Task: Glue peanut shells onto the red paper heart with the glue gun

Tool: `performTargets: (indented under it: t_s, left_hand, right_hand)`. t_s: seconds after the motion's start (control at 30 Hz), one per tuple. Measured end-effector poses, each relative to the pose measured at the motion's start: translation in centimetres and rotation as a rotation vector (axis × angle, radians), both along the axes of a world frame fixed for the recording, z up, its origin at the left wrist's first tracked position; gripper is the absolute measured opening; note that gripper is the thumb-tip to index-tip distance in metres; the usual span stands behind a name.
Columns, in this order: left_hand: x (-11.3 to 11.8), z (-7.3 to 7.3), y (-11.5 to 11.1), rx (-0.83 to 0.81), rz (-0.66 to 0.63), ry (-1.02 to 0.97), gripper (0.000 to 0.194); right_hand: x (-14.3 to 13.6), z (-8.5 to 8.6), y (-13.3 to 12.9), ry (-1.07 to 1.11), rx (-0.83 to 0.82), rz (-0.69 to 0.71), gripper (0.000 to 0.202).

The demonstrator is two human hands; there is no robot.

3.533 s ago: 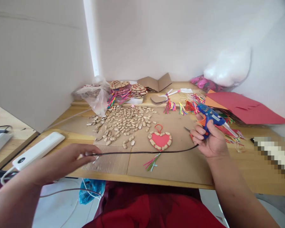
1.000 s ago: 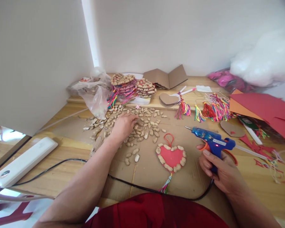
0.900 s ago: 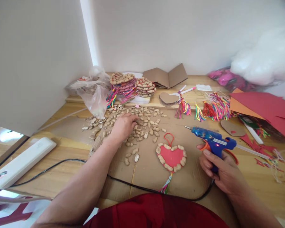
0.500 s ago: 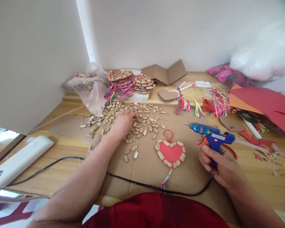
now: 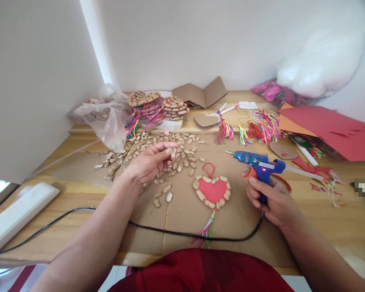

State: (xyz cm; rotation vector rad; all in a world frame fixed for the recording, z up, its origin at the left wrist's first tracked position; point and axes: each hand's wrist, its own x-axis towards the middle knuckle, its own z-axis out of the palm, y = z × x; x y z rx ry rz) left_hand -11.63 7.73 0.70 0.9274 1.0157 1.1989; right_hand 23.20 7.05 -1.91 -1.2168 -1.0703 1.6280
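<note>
Between thumb and fingers of my left hand (image 5: 150, 162) is a peanut shell half (image 5: 173, 152), its pale hollow side showing. The hand hovers over a spread of loose peanuts (image 5: 187, 156). My right hand (image 5: 269, 198) is wrapped around the handle of a blue glue gun (image 5: 258, 162) with an orange trigger. Its metal nozzle points left, and a clear glue stick (image 5: 304, 173) sticks out behind. Between the hands lies a red heart (image 5: 213, 192) edged with peanuts, with a red loop (image 5: 209, 170) on top and a colourful tassel (image 5: 207, 231) below.
The glue gun's black cord (image 5: 182, 232) crosses the cardboard sheet (image 5: 234, 221) near the front. Peanut-covered pieces (image 5: 174, 107) are stacked at the back, beside a plastic bag (image 5: 109, 121). Tassels (image 5: 263, 125) and red paper (image 5: 331, 125) lie right. A white power strip (image 5: 24, 217) stands left.
My left hand has lifted from the peanut pile and turned, now pinching a shell half. My right hand still grips the glue gun. The whole view has shifted slightly.
</note>
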Motion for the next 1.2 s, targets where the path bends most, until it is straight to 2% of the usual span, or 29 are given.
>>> performTargets:
  t_s: [0.1, 0.2, 0.33, 0.43, 0.6, 0.93, 1.2]
  left_hand:
    - [0.4, 0.5, -0.4, -0.048, -0.062, 0.055, 0.037]
    - [0.8, 0.7, -0.9, -0.105, -0.161, 0.248, 0.031]
    - [1.4, 0.3, -1.3, -0.145, -0.329, 0.467, 0.026]
    - [1.6, -0.2, -1.2, -0.138, -0.422, 0.510, 0.024]
    - [2.0, 0.1, -1.4, -0.109, -0.330, 0.380, 0.028]
    - [2.5, 0.4, -1.6, -0.075, -0.320, 0.182, 0.024]
    - [2.7, 0.8, -1.9, -0.085, -0.176, -0.095, 0.025]
  right_hand:
    - [-0.1, 0.1, 0.0, 0.011, 0.007, 0.005, 0.036]
    - [-0.3, 0.3, 0.0, 0.019, 0.020, 0.011, 0.035]
    - [-0.3, 0.4, 0.0, 0.022, 0.027, 0.013, 0.032]
    - [-0.3, 0.4, 0.0, 0.025, 0.025, 0.005, 0.031]
    - [-0.4, 0.4, 0.1, 0.022, 0.028, 0.007, 0.033]
    - [-0.6, 0.5, 0.0, 0.005, 0.035, 0.010, 0.039]
    - [-0.4, 0.6, -0.1, 0.005, 0.033, 0.019, 0.039]
